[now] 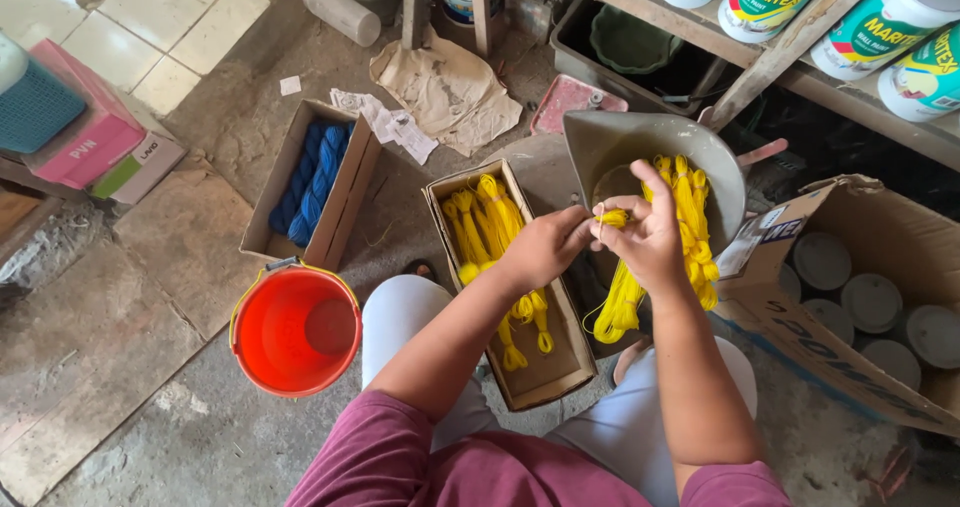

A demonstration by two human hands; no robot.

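While both hands' fingers (612,210) pinch yellow twine (614,219), brown box (545,372) sits w/ yellow skeins below

A box of skeins (510,287) is set at the centre, with a second box of skeins (312,182) at ten o'clock and a bucket (296,329) at eight o'clock. A scoop-shaped pan (650,152) is placed at one o'clock, and a carton (850,297) of what may be lidded tins at three o'clock. Tubs (860,17) are ranged on a shelf (790,47) behind.

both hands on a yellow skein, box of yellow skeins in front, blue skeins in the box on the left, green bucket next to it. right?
Not quite: the bucket is orange-red, not green, as the head view shows. The rest holds: left hand and right hand work a yellow skein; yellow skeins box; blue skeins box.
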